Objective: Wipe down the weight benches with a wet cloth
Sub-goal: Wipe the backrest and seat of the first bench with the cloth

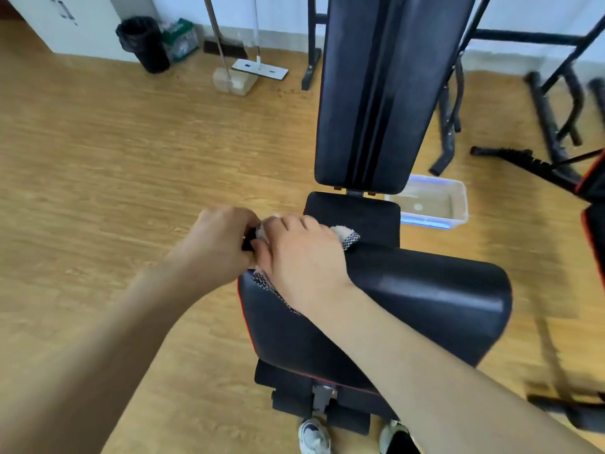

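Observation:
A black weight bench stands in front of me, with a raised backrest (pixel 376 93), a small seat pad (pixel 360 214) and a large near pad (pixel 425 296) edged in red. A pale cloth (pixel 347 235) with a dotted mesh side lies at the near pad's upper left corner. My right hand (pixel 301 257) presses flat on the cloth, and cloth shows on both sides of it. My left hand (pixel 219 244) is closed around a small black part at the bench's left edge, touching the cloth there.
A clear plastic tub (pixel 435 204) of water sits on the wooden floor right of the seat. Black metal frames (pixel 550 119) stand at the right. A black bin (pixel 144 44), a flat mop (pixel 258 68) and a broom stand by the far wall. My shoes (pixel 314 437) are under the bench's near end.

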